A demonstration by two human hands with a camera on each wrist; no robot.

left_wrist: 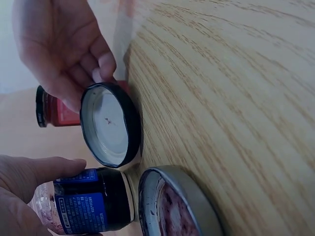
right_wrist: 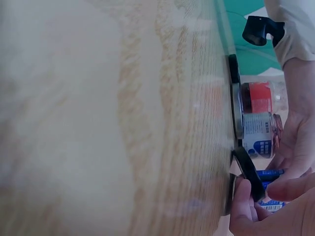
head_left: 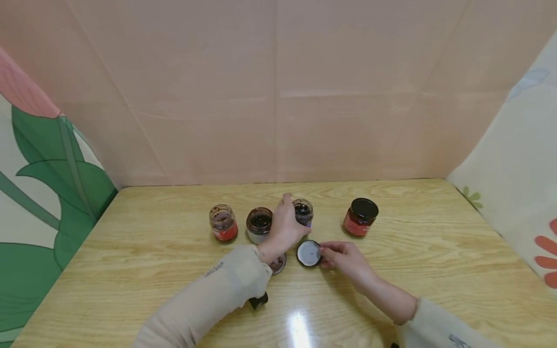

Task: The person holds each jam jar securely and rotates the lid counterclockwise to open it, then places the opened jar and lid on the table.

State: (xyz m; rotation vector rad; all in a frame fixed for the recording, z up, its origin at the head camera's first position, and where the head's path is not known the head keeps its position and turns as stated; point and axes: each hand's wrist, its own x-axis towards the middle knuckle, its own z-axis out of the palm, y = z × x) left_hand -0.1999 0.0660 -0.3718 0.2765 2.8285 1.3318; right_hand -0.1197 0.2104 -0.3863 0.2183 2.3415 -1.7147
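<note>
My left hand [head_left: 285, 224] grips a lidless glass jar [head_left: 303, 211] of dark contents, its thumb along the blue label [left_wrist: 81, 214] in the left wrist view. My right hand [head_left: 345, 261] pinches the edge of a dark-rimmed lid [head_left: 309, 253] between thumb and fingers. That lid is tilted up with its pale inside [left_wrist: 109, 123] showing, just in front of the gripped jar. Below my left wrist an upturned lid [head_left: 277, 265] with dark red smears lies on the table, partly hidden by the sleeve.
Left of the gripped jar stand a lidless jar with a pale label [head_left: 259, 224] and a lidless red-label jar [head_left: 224, 224]. A red-label jar with its black lid on [head_left: 362, 216] is farther right. The wooden table [head_left: 413, 232] ends at a pinkish backdrop [head_left: 274, 96].
</note>
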